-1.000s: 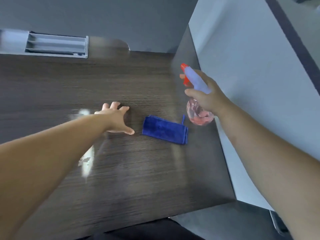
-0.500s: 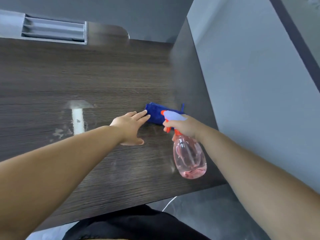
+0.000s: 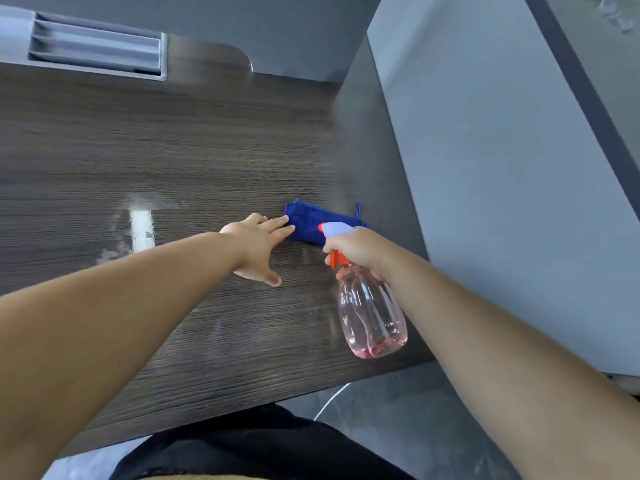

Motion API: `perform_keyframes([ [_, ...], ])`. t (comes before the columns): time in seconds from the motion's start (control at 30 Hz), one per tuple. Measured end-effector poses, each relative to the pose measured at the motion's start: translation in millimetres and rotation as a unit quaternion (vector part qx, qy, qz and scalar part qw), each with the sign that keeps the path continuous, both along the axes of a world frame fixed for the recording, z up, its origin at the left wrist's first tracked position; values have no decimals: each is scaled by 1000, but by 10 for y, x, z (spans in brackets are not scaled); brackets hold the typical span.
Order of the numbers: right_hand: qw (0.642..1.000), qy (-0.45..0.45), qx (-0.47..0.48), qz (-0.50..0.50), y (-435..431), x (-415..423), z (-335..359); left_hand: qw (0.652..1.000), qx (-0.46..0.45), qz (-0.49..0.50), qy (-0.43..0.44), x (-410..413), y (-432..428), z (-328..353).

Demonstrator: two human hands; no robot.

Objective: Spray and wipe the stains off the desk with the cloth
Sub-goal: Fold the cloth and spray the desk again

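Observation:
A folded blue cloth (image 3: 311, 220) lies on the dark wood-grain desk (image 3: 173, 150) near its right side. My left hand (image 3: 258, 245) reaches across the desk with fingers straight, its fingertips touching the cloth's left edge. My right hand (image 3: 356, 249) grips the neck of a clear pink spray bottle (image 3: 370, 313) with an orange trigger and pale nozzle, held just right of my left hand, nozzle pointing left over the cloth. Pale smeared stains (image 3: 114, 254) and a bright glare patch (image 3: 142, 226) sit on the desk left of my left forearm.
A grey cable tray slot (image 3: 97, 51) is set into the desk's back edge. A dark side panel (image 3: 374, 140) and a grey partition wall (image 3: 502, 168) rise on the right. The desk's front edge (image 3: 277, 398) runs below my arms, with floor beneath.
My right hand has brought the spray bottle down and nearer, from beside the partition to in front of the cloth. My left hand has slid right until its fingertips reach the cloth.

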State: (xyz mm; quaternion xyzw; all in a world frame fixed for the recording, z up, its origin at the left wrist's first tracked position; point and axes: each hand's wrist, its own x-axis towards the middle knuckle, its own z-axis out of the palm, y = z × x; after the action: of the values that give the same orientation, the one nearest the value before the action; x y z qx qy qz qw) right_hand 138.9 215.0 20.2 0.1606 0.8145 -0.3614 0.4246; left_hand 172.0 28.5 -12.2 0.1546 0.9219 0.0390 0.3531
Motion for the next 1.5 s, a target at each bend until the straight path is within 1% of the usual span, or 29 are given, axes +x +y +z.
perform_keyframes([
  [0.1, 999, 21, 3, -30, 126, -16, 28, 1000, 4, 0, 1, -12, -8, 10],
  [0.17, 999, 17, 9, -38, 208, -7, 44, 1000, 3, -2, 3, -9, -14, 8],
  [0.37, 999, 26, -21, 3, 350, 7, 133, 1000, 13, 19, 12, 17, -11, 3],
  [0.53, 999, 23, 8, -21, 416, -3, 161, 999, 13, 27, 10, 27, -4, 9],
  [0.7, 999, 26, 22, -30, 537, -34, 147, 999, 11, 30, 7, 21, -2, 12],
  [0.83, 998, 10, 27, -48, 583, -23, 152, 999, 21, 35, -2, 3, -18, 27],
  [1.0, 997, 48, 27, -56, 561, -63, 173, 999, 24, 36, -14, -24, -33, 40],
  [1.1, 998, 46, 29, -41, 520, -78, 176, 999, 22, 37, -9, -6, -18, 24],
  [1.4, 1000, -6, 3, -11, 452, -24, 81, 999, 20, 40, -7, 0, -19, 19],
  [1.5, 999, 3, -8, 54, 318, 16, 127, 999, 20, 40, -6, 10, -15, 27],
])
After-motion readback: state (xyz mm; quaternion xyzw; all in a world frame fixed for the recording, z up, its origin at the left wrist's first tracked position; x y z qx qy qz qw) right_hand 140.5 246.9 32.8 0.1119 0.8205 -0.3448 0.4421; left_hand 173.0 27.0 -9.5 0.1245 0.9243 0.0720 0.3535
